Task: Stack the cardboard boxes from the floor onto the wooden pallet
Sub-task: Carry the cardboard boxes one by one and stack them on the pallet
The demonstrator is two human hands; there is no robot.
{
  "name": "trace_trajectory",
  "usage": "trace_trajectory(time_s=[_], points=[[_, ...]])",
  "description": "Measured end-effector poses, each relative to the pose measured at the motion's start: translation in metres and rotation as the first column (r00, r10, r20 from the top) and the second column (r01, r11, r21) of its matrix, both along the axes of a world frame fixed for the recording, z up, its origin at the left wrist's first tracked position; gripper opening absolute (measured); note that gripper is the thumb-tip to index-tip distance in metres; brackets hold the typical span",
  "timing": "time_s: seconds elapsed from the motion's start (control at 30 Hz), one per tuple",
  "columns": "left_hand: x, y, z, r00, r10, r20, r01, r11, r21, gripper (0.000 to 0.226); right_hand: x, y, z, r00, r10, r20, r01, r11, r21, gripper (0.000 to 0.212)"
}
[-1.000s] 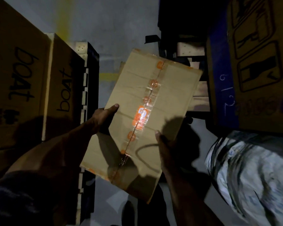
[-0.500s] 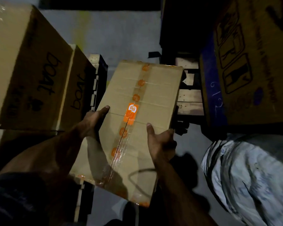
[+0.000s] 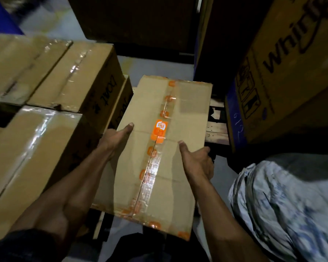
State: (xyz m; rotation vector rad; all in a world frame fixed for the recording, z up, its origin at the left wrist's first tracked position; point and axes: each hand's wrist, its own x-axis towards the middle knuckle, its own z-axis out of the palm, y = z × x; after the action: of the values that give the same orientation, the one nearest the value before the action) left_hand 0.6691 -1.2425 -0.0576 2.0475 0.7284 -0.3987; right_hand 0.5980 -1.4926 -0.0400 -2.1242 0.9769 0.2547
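Held box point(image 3: 178, 148) at centre — stacked boxes point(image 3: 51, 110) just to its left, a large printed carton point(image 3: 284, 78) right, pallet slats point(image 3: 217, 132) beside its right edge, a bundled sack point(image 3: 288, 205) at lower right.

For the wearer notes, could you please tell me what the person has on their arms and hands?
Both forearms are bare, and neither the left hand nor the right hand wears a glove. No watch or ring shows. A dark sleeve covers the left upper arm.

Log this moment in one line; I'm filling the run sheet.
stage: carrying | left hand: gripping box | right hand: gripping box | beside: stacked boxes
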Motion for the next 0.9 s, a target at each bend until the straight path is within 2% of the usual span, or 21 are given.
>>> trace_trajectory(time_s=[0.2, 0.37, 0.53, 0.73, 0.9], points=[[-0.095, 0.018, 0.069, 0.997, -0.028, 0.076, 0.016, 0.989, 0.147, 0.104, -0.079, 0.014, 0.060, 0.995, 0.039, 0.089, -0.041, 0.999, 0.029, 0.082], [-0.176, 0.035, 0.103, 0.985, -0.021, 0.170, -0.009, 0.984, 0.177, 0.102, -0.126, 0.022, 0.085, 0.980, 0.147, 0.134, -0.146, 0.989, -0.016, 0.087], [-0.252, 0.039, 0.122, 0.977, 0.062, 0.205, -0.114, 0.961, 0.251, 0.074, -0.176, 0.025, 0.103, 0.949, 0.259, 0.179, -0.254, 0.966, -0.051, 0.082], [-0.363, 0.040, 0.143, 0.961, 0.114, 0.252, -0.192, 0.930, 0.312, 0.073, -0.262, 0.024, 0.110, 0.900, 0.354, 0.254, -0.339, 0.935, -0.103, 0.079], [-0.457, 0.046, 0.168, 0.956, 0.172, 0.238, -0.251, 0.898, 0.362, 0.066, -0.331, 0.036, 0.126, 0.857, 0.418, 0.301, -0.423, 0.905, -0.053, 0.072]])
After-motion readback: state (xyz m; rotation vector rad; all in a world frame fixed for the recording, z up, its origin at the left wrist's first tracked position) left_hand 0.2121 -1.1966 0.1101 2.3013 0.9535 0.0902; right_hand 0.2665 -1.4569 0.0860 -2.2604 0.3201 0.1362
